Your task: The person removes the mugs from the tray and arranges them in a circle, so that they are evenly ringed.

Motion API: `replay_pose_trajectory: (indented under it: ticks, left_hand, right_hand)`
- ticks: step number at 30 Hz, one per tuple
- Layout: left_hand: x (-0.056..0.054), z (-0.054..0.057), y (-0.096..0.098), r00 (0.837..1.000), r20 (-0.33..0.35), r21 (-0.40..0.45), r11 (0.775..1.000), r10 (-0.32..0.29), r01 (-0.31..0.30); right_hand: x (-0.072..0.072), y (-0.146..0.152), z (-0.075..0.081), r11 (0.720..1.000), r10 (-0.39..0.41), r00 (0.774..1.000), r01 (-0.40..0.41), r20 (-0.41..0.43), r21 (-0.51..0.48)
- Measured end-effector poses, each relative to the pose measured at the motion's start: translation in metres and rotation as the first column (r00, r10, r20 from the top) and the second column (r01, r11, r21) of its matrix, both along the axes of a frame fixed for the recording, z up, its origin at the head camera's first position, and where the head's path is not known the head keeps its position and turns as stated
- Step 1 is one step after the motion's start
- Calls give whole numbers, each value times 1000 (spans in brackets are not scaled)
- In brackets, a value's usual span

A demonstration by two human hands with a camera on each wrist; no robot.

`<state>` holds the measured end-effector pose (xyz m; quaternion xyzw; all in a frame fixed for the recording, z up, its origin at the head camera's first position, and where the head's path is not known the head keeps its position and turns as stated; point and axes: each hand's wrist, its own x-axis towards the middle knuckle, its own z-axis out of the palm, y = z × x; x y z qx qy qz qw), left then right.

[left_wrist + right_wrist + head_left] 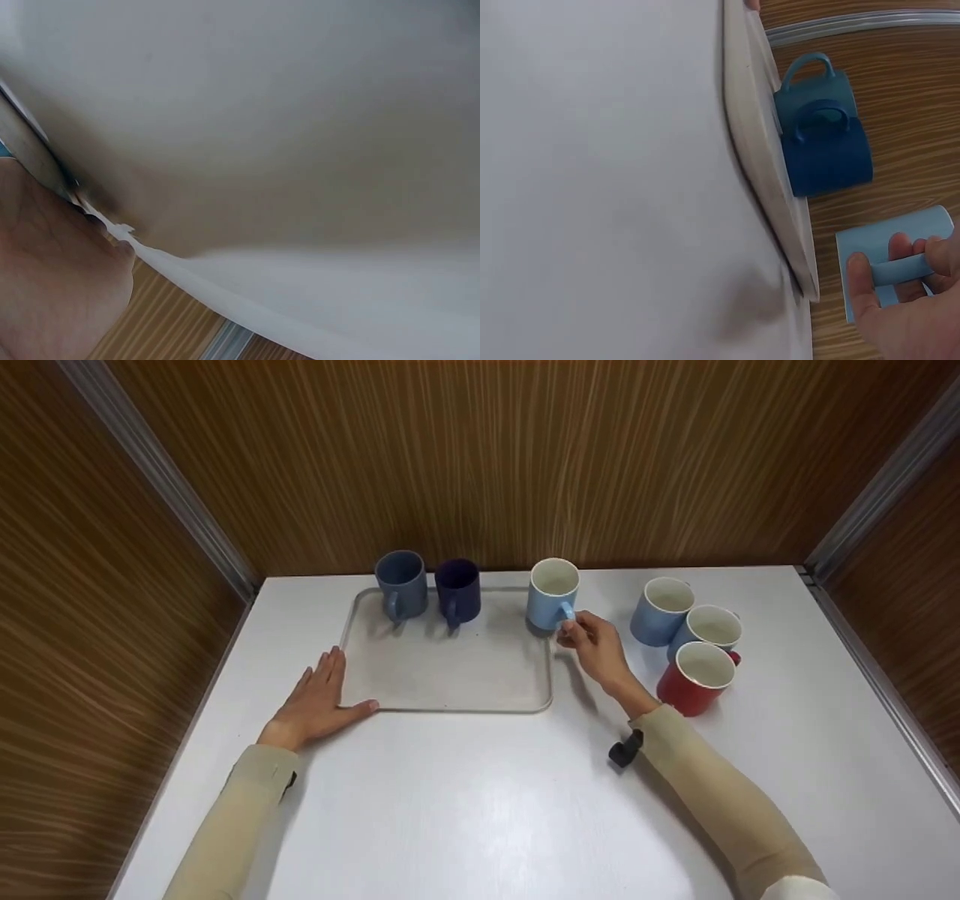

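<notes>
Pinching the handle [567,613] of a light blue mug [547,609], the right hand [598,652] holds it at about 2 o'clock from the middle of the tray [442,675], taking the back wall [480,465] as 12 in the head view. Its thumb and fingers curl narrowly round that handle. The light blue mug stands upright, pale inside, with its handle turned toward 5 o'clock; the right wrist view shows a gap between its base and the tray.

The left hand [315,701] lies at about 8 o'clock, fingers straight at the tray's edge and thumb spread wide, its tip by the near rim. The left wrist view shows only part of this hand, beside the tray's edge.

On the tray, a grey-blue mug [405,592] stands at 11 o'clock and a dark blue mug [461,596] at 12, just beside each other, both handles pointing roughly to 6.

On the white table [450,795], around 3 o'clock and well apart from the tray, a blue mug [656,622], a second blue mug [712,626] and a red mug [684,694] stand bunched together. The red mug is nearest the person, its handle at 2 o'clock. Both sleeves [697,765] are beige.
</notes>
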<state>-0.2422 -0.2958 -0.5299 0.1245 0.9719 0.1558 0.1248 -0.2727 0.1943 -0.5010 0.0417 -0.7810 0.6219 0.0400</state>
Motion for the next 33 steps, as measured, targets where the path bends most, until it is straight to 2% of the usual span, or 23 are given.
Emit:
replay_pose_trajectory:
  ticks: [8, 9, 16, 23, 33]
  left_hand:
    - [0, -1, 0, 1000, -6, -11, 1000, -3, 3]
    - [0, -1, 0, 1000, -5, -9, 1000, -4, 4]
    - [0, -1, 0, 1000, -14, -8, 1000, -4, 4]
    - [1, -1, -1, 1000, -17, 0, 1000, -5, 5]
    - [-1, -1, 0, 1000, 2, -2, 1000, -8, 8]
  right_hand:
    - [10, 20, -8, 999, -22, 999, 24, -41, 48]
    - [14, 20, -5, 998, -26, 999, 28, -45, 55]
    - [21, 34, -9, 998, -38, 996, 42, -82, 45]
    - [28, 45, -8, 995, -21, 1000, 22, -7, 100]
    - [41, 50, -11, 991, -84, 996, 84, -3, 101]
